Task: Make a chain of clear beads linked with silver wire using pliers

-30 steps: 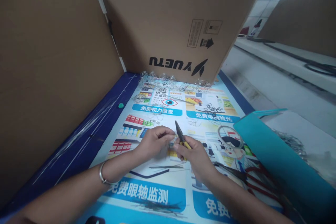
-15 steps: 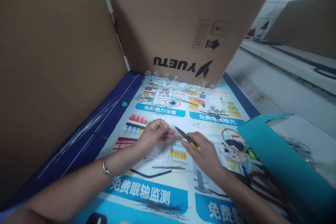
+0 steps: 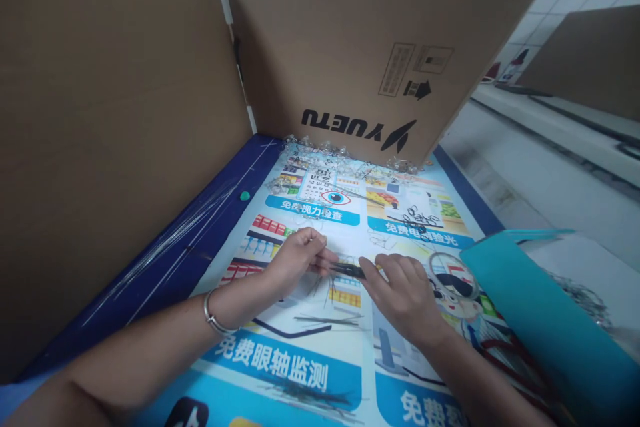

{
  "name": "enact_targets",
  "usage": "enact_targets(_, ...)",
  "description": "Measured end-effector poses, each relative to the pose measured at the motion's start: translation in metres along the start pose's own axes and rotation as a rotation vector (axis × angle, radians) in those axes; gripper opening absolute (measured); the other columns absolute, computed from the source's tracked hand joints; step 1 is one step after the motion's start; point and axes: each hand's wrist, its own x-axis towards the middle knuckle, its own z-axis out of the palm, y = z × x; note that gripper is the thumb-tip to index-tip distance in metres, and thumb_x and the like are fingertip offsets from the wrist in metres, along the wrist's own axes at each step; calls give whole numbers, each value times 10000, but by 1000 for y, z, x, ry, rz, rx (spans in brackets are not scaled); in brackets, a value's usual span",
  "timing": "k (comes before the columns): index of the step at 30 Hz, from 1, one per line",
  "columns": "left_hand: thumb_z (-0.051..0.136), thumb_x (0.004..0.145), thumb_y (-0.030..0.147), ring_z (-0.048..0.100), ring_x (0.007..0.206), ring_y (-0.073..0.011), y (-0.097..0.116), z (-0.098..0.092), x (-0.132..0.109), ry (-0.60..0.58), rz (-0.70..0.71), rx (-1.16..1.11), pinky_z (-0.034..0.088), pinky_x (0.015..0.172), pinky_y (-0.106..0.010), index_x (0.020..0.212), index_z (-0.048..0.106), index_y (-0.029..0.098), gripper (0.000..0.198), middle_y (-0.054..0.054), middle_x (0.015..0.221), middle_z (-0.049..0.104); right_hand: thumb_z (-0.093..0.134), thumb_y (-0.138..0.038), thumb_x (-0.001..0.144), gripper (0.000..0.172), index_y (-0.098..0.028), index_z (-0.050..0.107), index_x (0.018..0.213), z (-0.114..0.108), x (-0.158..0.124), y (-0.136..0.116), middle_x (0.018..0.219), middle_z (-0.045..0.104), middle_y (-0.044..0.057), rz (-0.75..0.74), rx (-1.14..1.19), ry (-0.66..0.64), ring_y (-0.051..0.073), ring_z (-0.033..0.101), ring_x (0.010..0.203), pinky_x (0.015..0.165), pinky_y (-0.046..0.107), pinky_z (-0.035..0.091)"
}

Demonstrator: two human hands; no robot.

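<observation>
Cardboard panels (image 3: 360,27): the work area is closed off at the left and beyond the left hand (image 3: 299,260) and right hand (image 3: 403,290); upside-down lettering is carried by the far panel.
Blue border (image 3: 210,223): it is seen to the left of the left hand, with a small green piece (image 3: 245,196) set on it, farther out than that hand.
Metal bangle (image 3: 213,313): it is worn on the wrist just behind the left hand.
Left hand: thumb and fingers are drawn together on thin wires (image 3: 320,287), whose loose ends are spread below the fingertips.
Wire bundles: one wire bundle (image 3: 325,321) is laid crosswise on the printed sheet (image 3: 368,373), nearer the wearer than the left hand; a darker wire bundle (image 3: 313,392) is laid nearer still.
Pliers (image 3: 347,270): they are held between the two hands, long axis nearly sideways, the tip turned left and brought close to the left fingertips (whether a wire is bitten by the jaws cannot be told).
Right hand: it is clamped around the handles, which are mostly hidden by it; from it, the thin wires are found to the left, along the line of the pliers.
Dark wire loops (image 3: 420,219): these are scattered farther out than the right hand.
Teal box (image 3: 545,313): it is placed to the right of the right hand, and a wire tangle (image 3: 585,300) is held in it.
</observation>
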Motion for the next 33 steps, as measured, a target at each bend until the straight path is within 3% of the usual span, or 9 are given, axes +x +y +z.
enact_targets(33,595,752,383,581,501,-114,-3,1,0,2,-70,-23,491,499,-251,700,464,156,267,-54,651,658,507,-135,822,212,-199,596,1003,-6,2,-2,874,598,72,-34,44,-4,190,516,824,704,341,339)
